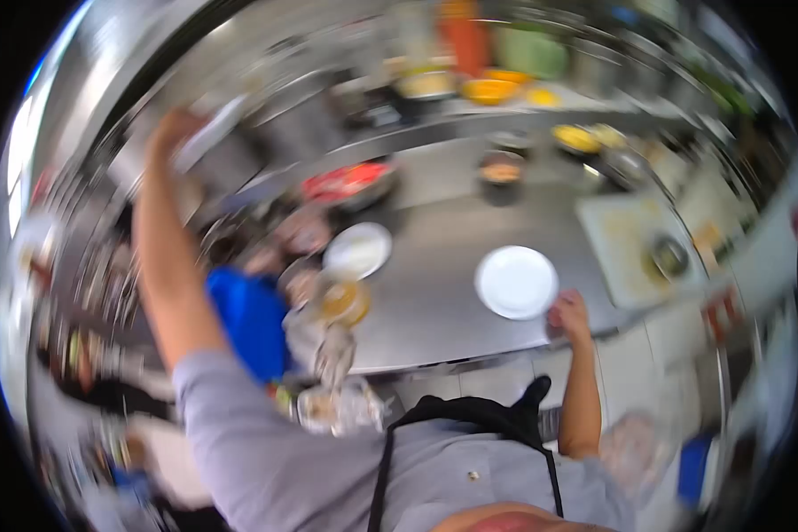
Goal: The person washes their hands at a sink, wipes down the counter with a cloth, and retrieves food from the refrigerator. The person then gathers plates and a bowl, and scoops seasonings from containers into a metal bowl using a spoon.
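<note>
My left hand (179, 129) is raised far out at the upper left, beside a white flat thing (211, 124). Motion smears its fingers, and I cannot tell whether they grip that thing. At the front edge of the steel counter, my right hand (569, 313) is by the lower right rim of a round white plate (516, 282). Its fingers look curled in, and what they hold, if anything, does not show. The plate lies flat on the counter with nothing visible on it.
Along the counter (434, 230) stand a second white plate (357, 251), a bowl of red food (346, 183) and a small bowl (502, 167). A cutting board (638, 248) bearing a metal bowl (669, 257) lies right. Blue material (246, 319) hangs left.
</note>
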Tool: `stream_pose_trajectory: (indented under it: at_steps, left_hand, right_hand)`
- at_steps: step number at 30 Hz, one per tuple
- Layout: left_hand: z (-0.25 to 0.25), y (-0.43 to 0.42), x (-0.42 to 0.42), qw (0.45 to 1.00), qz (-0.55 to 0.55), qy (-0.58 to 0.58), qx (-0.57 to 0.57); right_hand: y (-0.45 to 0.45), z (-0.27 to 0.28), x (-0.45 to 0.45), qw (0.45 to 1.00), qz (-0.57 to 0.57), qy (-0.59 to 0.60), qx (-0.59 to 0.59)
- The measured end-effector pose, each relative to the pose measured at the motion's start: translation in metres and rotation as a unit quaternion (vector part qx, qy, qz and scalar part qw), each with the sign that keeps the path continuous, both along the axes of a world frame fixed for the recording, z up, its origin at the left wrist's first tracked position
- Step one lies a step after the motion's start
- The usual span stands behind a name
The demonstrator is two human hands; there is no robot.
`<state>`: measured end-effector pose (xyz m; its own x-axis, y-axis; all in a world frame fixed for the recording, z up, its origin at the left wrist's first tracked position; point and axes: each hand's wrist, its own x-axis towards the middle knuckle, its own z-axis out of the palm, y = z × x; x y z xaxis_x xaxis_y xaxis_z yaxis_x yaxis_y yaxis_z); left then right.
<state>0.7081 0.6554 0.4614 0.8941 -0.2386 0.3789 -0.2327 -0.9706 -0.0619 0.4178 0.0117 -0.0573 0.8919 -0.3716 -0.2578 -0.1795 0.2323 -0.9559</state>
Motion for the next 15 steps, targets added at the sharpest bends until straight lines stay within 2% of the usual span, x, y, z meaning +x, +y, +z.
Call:
stream_pose_trajectory:
  at_steps: [1,2,3,4,5,6,7,9,10,12,13,14,15]
  left_hand:
    - [-0.023,0.114,0.106,0.967,-0.234,-0.074,0.065]
    - [-0.018,0.089,0.091,0.987,-0.121,0.026,-0.098]
    - [-0.010,0.082,0.092,0.997,-0.057,0.041,-0.035]
    - [-0.010,0.078,0.086,0.993,-0.052,-0.046,-0.093]
    - [-0.006,0.124,0.130,0.988,-0.112,-0.044,-0.094]
    - [-0.008,0.104,0.124,0.884,-0.278,-0.339,0.159]
    - [-0.017,0.095,0.110,0.957,-0.175,-0.207,-0.106]
    - [-0.002,0.076,0.094,0.994,-0.090,-0.054,-0.031]
    - [-0.001,0.060,0.076,0.994,-0.096,-0.053,-0.028]
    - [-0.007,-0.008,0.008,0.977,-0.019,-0.058,-0.202]
    - [-0.016,0.004,0.025,0.977,-0.020,-0.057,-0.207]
    - [-0.021,0.019,0.047,0.959,-0.168,-0.162,-0.161]
    - [-0.022,0.028,0.063,0.907,-0.310,-0.263,-0.110]
  right_hand:
    - [-0.013,-0.020,-0.001,0.998,0.050,-0.005,-0.022]
    - [-0.013,-0.024,-0.008,0.997,-0.001,0.036,-0.069]
    - [-0.009,-0.015,-0.022,0.998,-0.055,0.005,-0.028]
    - [-0.011,-0.016,-0.033,0.997,-0.063,0.001,-0.035]
    - [-0.013,-0.004,-0.045,0.994,-0.065,0.026,-0.085]
    - [-0.014,-0.003,-0.052,0.994,-0.087,0.023,-0.065]
    - [-0.014,-0.006,-0.063,0.994,-0.098,0.021,-0.044]
    - [-0.022,-0.006,-0.083,0.992,-0.115,0.028,-0.047]
    - [-0.022,-0.006,-0.087,0.992,-0.107,0.033,-0.054]
    - [-0.022,-0.005,-0.095,0.991,-0.111,0.048,-0.052]
    - [-0.025,-0.003,-0.098,0.990,-0.112,0.061,-0.056]
    - [-0.025,-0.004,-0.100,0.990,-0.111,0.063,-0.056]
    - [-0.027,-0.005,-0.102,0.991,-0.109,0.060,-0.043]
